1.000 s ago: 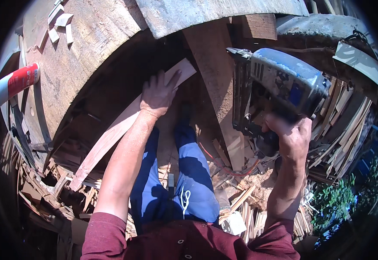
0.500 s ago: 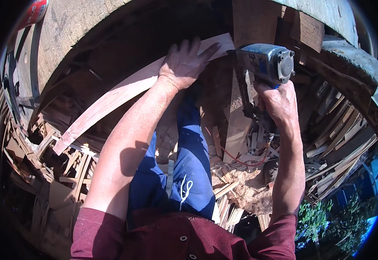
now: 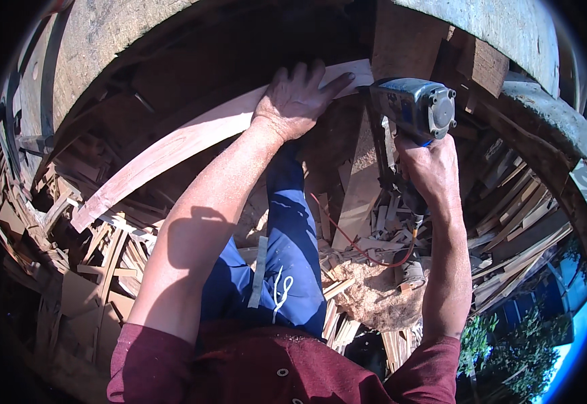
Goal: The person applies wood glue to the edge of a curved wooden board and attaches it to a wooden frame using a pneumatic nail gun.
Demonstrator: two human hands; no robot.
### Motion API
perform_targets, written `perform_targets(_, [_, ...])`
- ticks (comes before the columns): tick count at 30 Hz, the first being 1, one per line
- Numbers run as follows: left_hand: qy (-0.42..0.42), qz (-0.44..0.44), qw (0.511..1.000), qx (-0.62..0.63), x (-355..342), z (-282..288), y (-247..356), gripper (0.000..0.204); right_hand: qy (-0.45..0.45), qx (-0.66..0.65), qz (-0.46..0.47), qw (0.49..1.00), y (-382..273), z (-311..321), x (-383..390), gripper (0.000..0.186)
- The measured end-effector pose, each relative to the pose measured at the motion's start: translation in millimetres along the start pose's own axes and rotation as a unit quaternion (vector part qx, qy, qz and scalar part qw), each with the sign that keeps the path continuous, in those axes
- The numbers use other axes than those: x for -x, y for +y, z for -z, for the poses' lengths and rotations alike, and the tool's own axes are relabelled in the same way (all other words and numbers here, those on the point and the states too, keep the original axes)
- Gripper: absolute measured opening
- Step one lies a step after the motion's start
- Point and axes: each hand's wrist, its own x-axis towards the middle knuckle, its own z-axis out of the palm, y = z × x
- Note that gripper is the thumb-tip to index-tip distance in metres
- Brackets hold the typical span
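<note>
A long curved wooden piece (image 3: 172, 149) runs from the lower left up to the top middle. My left hand (image 3: 293, 101) lies over its upper part with fingers spread, the thumb side toward the right end, pressing or gripping it from above. In my right hand (image 3: 431, 165) is a pneumatic nail gun (image 3: 411, 101), with the fingers wrapped round its handle below the blue-grey head. The nose of the nail gun meets or nearly meets the right end of the curved piece; exact contact is hard to tell. A red air hose (image 3: 374, 261) hangs below the handle.
A large curved light wooden edge (image 3: 112, 60) arches across the top left. A grey-white curved panel (image 3: 495, 30) stands at the top right, near a wooden block (image 3: 487, 64). Offcuts (image 3: 105, 269) and sawdust (image 3: 381, 296) cover the ground around my legs.
The curved piece, my left hand and the nail gun sit slightly lower in view. Both hands keep their holds, and the gun's nose stays by the piece's right end.
</note>
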Motion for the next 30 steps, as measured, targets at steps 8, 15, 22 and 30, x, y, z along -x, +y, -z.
perform_targets(8, [0.019, -0.002, 1.0, -0.002, -2.5, -0.2, -1.6, 0.062, 0.002, 0.111, 0.088, 0.99, 12.0, 4.6, -15.9, 0.016])
perform_targets(15, [0.023, 0.007, 0.999, -0.037, 9.0, -0.3, -7.0, 0.065, 0.002, 0.087, 0.124, 0.988, 7.0, -2.5, -5.1, 0.019])
perform_targets(22, [0.009, 0.048, 0.994, -0.094, 57.3, 2.7, -24.5, 0.07, 0.038, 0.115, 0.025, 0.992, 18.0, -10.7, -6.5, 0.02])
perform_targets(30, [0.031, 0.033, 0.991, -0.122, 54.1, 14.4, -27.7, 0.067, 0.066, 0.188, 0.034, 0.979, 18.1, -14.7, -6.5, 0.036])
